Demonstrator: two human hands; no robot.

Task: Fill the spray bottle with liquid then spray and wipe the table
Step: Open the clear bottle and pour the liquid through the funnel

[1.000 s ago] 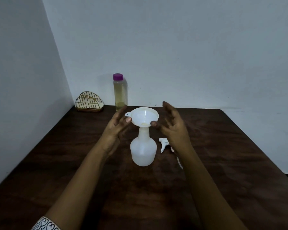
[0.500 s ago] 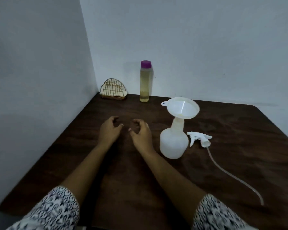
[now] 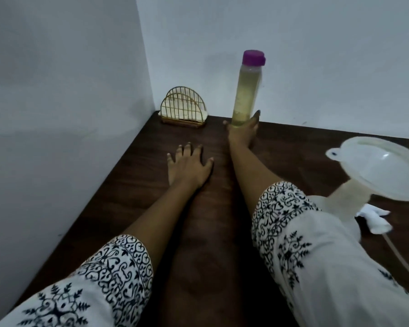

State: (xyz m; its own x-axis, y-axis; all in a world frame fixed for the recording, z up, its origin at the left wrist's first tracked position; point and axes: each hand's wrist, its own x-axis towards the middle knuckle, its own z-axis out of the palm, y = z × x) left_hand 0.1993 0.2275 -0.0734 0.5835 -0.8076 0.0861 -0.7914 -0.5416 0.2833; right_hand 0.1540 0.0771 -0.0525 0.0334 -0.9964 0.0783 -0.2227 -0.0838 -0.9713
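Observation:
A tall clear bottle of yellowish liquid (image 3: 245, 90) with a purple cap stands at the back of the dark wooden table (image 3: 151, 185), near the wall. My right hand (image 3: 242, 131) reaches to its base, thumb on one side and fingers on the other, around the bottom. My left hand (image 3: 189, 165) lies flat on the table with its fingers spread. At the right edge a white funnel (image 3: 383, 171) sits in the neck of the white spray bottle (image 3: 347, 204), whose body my right sleeve partly hides. The white spray head (image 3: 376, 219) with its tube lies beside it.
A gold wire napkin holder (image 3: 183, 109) with white napkins stands in the back left corner. Walls close off the table at the left and back.
The view swung left and closer. My right hand went forward from the table middle to the base of the liquid bottle. My left hand flattened on the table.

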